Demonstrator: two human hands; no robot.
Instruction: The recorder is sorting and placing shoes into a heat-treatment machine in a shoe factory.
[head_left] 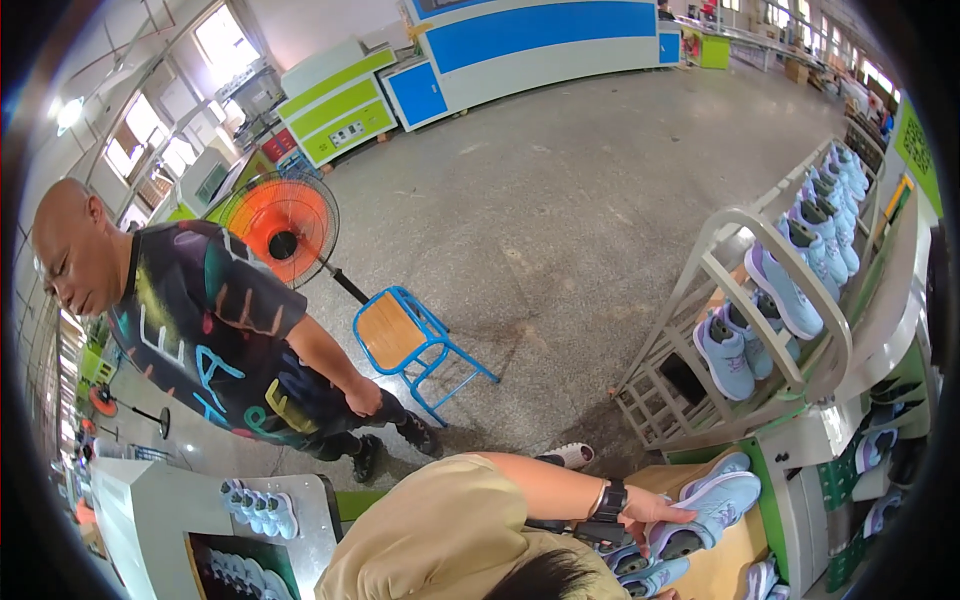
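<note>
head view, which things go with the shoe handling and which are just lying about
Likely the job:
- light-blue shoe under the fingers
- neighbouring shoes
- tan worktop
- perhaps racked shoes

Likely just around:
- orange fan
- blue-framed stool

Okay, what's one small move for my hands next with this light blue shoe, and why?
I'd probably bring the right hand up to steady the light blue shoe: the left hand is on it near its opening, the right barely shows at the lower edge, and other shoes lie close by.
</note>
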